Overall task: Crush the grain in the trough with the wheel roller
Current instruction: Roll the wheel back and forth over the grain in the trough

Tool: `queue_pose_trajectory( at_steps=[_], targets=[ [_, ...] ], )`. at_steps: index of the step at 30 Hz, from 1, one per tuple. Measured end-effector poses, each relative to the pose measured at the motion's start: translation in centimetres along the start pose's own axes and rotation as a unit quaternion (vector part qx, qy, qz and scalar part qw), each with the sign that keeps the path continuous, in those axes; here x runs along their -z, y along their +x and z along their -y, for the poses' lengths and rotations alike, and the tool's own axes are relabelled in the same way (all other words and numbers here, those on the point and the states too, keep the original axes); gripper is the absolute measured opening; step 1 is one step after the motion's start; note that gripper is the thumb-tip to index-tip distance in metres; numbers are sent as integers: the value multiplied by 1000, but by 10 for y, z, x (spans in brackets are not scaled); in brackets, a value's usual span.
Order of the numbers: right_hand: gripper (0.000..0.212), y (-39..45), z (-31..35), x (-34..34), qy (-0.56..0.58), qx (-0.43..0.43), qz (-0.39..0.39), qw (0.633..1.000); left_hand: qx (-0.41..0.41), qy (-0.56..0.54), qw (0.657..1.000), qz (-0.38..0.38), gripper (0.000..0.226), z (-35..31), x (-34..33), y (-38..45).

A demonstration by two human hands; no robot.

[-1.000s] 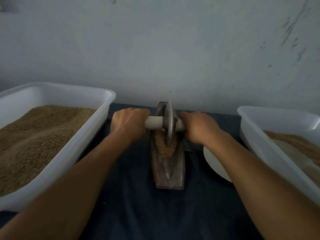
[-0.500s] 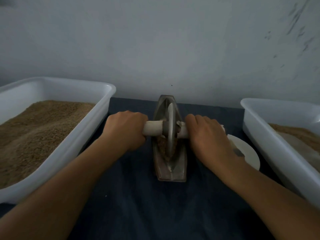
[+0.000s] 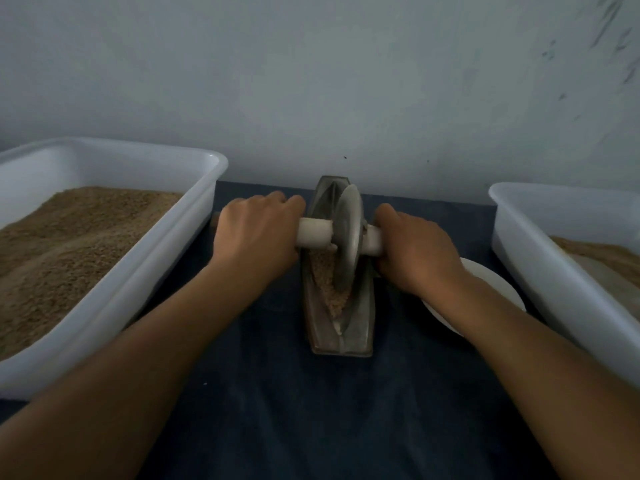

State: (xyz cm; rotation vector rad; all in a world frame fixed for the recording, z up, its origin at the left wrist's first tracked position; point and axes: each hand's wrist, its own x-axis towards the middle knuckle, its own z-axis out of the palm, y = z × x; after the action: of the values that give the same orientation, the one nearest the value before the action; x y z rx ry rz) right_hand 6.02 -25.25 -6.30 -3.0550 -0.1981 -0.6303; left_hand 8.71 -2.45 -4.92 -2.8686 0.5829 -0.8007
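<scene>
Upright wheel roller in grain-filled trough

No legible text, label, brand, number or sign found on any surface in view; the marks at upper right are only smudges

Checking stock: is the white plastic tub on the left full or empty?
Partly full: brown grain heaps inside the left white plastic tub, below its rim.

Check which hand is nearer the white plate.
Right. The right hand grips the roller handle directly above the white plate, overlapping its edge. The left hand grips the other handle end, across the trough from it.
</scene>
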Motion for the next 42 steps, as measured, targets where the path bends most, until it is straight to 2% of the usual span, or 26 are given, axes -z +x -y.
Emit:
queue_pose_trajectory(
  at_steps=[9, 15, 20, 23, 28, 34, 39, 42],
  targets=[
    [27, 58, -14, -10, -23, 19, 51, 998, 26, -57, 997, 55, 26, 9, -22, 46],
    [17, 71, -12, -10, -64, 23, 44, 997, 33, -50, 995, 81, 22, 10, -26, 55],
    [17, 55, -8, -11, -61, 32, 1, 998, 32, -46, 997, 59, 21, 10, -26, 43],
    [25, 34, -4, -10, -44, 41, -51, 997, 15, -38, 999, 7, 32, 8, -26, 26],
    [28, -1, 4, -5, -82, 49, -106, 990, -26, -15, 998, -54, 32, 3, -15, -1],
    [25, -39, 16, 7, -37, 41, -136, 989, -33, -24, 998, -57, 32, 1, 7, -24],
    [24, -54, 20, 17, -43, 66, -161, 984, -20, -39, 998, -52, 34, 2, 9, -38],
    [26, -44, 19, 16, -53, 56, -140, 987, -10, -57, 998, -33, 33, 2, 6, -34]
  ],
)
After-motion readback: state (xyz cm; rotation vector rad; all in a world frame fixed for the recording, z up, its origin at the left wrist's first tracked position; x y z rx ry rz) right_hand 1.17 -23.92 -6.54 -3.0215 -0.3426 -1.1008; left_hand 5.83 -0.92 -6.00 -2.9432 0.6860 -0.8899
